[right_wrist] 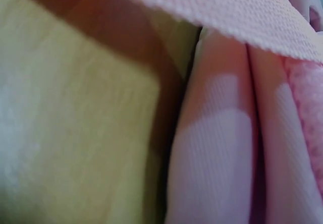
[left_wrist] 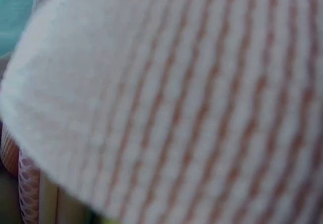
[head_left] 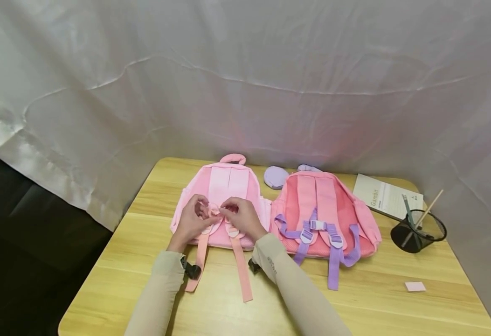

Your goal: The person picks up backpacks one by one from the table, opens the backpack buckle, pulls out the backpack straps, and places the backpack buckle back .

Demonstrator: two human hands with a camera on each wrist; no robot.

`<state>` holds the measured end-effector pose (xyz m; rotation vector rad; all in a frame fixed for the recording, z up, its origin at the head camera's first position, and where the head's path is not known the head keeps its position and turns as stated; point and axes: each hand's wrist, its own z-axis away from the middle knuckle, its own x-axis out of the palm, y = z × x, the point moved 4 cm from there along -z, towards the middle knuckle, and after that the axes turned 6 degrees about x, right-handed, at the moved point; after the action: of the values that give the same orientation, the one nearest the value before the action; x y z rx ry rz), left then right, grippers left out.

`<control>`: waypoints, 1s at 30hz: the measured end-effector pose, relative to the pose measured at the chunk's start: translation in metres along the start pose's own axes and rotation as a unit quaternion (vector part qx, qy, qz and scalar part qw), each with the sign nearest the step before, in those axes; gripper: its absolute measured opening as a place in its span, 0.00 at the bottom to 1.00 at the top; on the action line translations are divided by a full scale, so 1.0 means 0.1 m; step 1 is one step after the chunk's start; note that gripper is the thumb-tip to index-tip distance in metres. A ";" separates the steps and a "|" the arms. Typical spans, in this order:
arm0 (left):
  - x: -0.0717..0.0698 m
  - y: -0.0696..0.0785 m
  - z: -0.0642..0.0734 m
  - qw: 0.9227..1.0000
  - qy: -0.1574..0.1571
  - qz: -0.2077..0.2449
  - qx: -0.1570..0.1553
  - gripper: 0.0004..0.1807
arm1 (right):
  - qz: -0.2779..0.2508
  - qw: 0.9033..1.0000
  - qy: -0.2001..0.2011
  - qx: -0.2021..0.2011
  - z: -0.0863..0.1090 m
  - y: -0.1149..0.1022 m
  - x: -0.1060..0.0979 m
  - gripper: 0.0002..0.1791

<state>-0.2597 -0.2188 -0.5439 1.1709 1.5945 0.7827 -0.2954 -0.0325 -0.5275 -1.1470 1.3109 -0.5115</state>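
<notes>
A light pink backpack [head_left: 228,182] lies on the table, its shoulder straps facing up. Over its lower middle, my left hand [head_left: 190,219] and right hand [head_left: 245,215] come together and pinch a thin pink strap [head_left: 214,210] between thumbs and fingers. Whether a buckle sits at the fingertips is too small to tell. Two peach webbing tails [head_left: 240,268] hang from the shoulder straps toward the table's front. Ribbed webbing [left_wrist: 192,103] fills most of the left wrist view, blurred. In the right wrist view, a pink webbing strap [right_wrist: 217,17] crosses above the backpack's edge [right_wrist: 217,148].
Right beside it lies a coral pink backpack [head_left: 306,196] with purple straps [head_left: 333,268] and a fastened white buckle [head_left: 318,225]. Behind are a round lilac pouch [head_left: 276,177] and a book [head_left: 385,196]. A black mesh pen cup [head_left: 411,238] and a pink slip [head_left: 415,286] are at right.
</notes>
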 end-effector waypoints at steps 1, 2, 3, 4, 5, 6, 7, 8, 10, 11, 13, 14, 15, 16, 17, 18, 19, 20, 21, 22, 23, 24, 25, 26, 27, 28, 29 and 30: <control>-0.01 0.00 0.01 1.000 0.012 0.004 0.000 0.28 | -0.003 1.000 0.004 0.001 0.00 0.01 0.00 0.03; -0.01 0.00 0.02 1.000 0.023 0.005 0.002 0.27 | -0.006 1.000 0.008 0.000 0.00 0.02 0.00 0.03; -0.02 0.00 0.02 1.000 0.030 0.000 0.007 0.26 | -0.009 1.000 0.013 0.001 -0.01 0.02 0.00 0.03; -0.02 0.01 0.02 0.999 0.034 -0.005 0.013 0.24 | -0.012 1.000 0.018 0.002 -0.01 0.03 0.00 0.03; -0.02 0.01 0.02 0.999 0.035 -0.014 0.019 0.22 | -0.013 1.000 0.021 0.003 -0.02 0.04 -0.01 0.03; -0.02 0.02 0.02 0.999 0.035 -0.025 0.026 0.19 | -0.012 1.000 0.024 0.005 -0.02 0.04 -0.01 0.03; -0.02 0.02 0.02 0.998 0.033 -0.034 0.029 0.16 | -0.011 1.000 0.026 0.007 -0.03 0.05 -0.01 0.03; -0.02 0.02 0.02 0.998 0.030 -0.043 0.031 0.13 | -0.009 1.000 0.027 0.010 -0.03 0.05 -0.01 0.03; -0.01 0.02 0.01 0.997 0.024 -0.063 0.029 0.09 | -0.004 1.000 0.026 0.016 -0.03 0.04 0.00 0.04; 0.00 0.02 0.01 0.997 0.021 -0.070 0.026 0.08 | -0.003 0.999 0.027 0.019 -0.03 0.05 0.00 0.04; 0.01 0.01 0.01 0.997 0.015 -0.078 0.022 0.06 | 0.000 0.999 0.028 0.022 -0.03 0.05 0.00 0.04; 0.02 0.02 0.01 0.996 0.013 -0.081 0.021 0.06 | 0.000 0.999 0.028 0.023 -0.03 0.05 0.00 0.04; 0.02 0.01 0.01 0.996 0.010 -0.086 0.021 0.06 | 0.001 0.999 0.029 0.024 -0.02 0.05 0.01 0.04; 0.03 0.01 0.01 0.996 0.009 -0.086 0.020 0.06 | 0.003 0.999 0.029 0.024 -0.03 0.05 0.01 0.04; 0.03 0.01 0.01 0.996 0.007 -0.088 0.020 0.05 | 0.004 0.999 0.029 0.025 -0.03 0.06 0.01 0.04; 0.03 0.01 0.01 0.996 0.004 -0.090 0.020 0.05 | 0.005 0.999 0.028 0.025 -0.03 0.06 0.01 0.05; 0.03 0.01 0.01 0.996 0.002 -0.090 0.022 0.05 | 0.007 0.999 0.026 0.026 -0.03 0.06 0.02 0.05; 0.03 0.01 0.01 0.996 0.001 -0.091 0.023 0.05 | 0.008 0.999 0.024 0.027 -0.03 0.07 0.02 0.05; 0.04 0.01 0.01 0.996 -0.002 -0.091 0.024 0.05 | 0.008 0.999 0.022 0.028 -0.03 0.07 0.02 0.05; 0.04 0.02 0.01 0.996 -0.005 -0.091 0.027 0.06 | 0.008 0.999 0.020 0.029 -0.03 0.07 0.02 0.05; 0.04 0.03 0.01 0.995 -0.007 -0.091 0.029 0.06 | 0.008 0.999 0.017 0.029 -0.03 0.06 0.02 0.05; 0.04 0.04 0.01 0.995 -0.008 -0.090 0.032 0.06 | 0.009 0.999 0.015 0.030 -0.02 0.06 0.02 0.05; 0.05 0.04 0.01 0.995 -0.009 -0.090 0.034 0.06 | 0.011 0.999 0.013 0.030 -0.02 0.05 0.02 0.05; 0.05 0.05 0.02 0.995 -0.009 -0.090 0.035 0.06 | 0.012 0.999 0.011 0.030 -0.01 0.05 0.02 0.05; 0.05 0.05 0.02 0.995 -0.010 -0.090 0.037 0.07 | 0.014 0.999 0.009 0.029 -0.01 0.04 0.01 0.05; 0.05 0.05 0.02 0.995 -0.010 -0.089 0.039 0.07 | 0.016 0.999 0.006 0.028 -0.01 0.03 0.01 0.05; 0.05 0.06 0.02 0.995 -0.009 -0.088 0.040 0.07 | 0.019 0.999 0.004 0.026 -0.01 0.03 0.01 0.05; 0.05 0.05 0.02 0.995 -0.009 -0.088 0.040 0.07 | 0.022 0.999 0.002 0.026 -0.01 0.02 0.01 0.05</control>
<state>-0.2566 -0.2124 -0.5416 1.0732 1.7009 0.5966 -0.2964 -0.0329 -0.5301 -1.0738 1.3156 -0.5125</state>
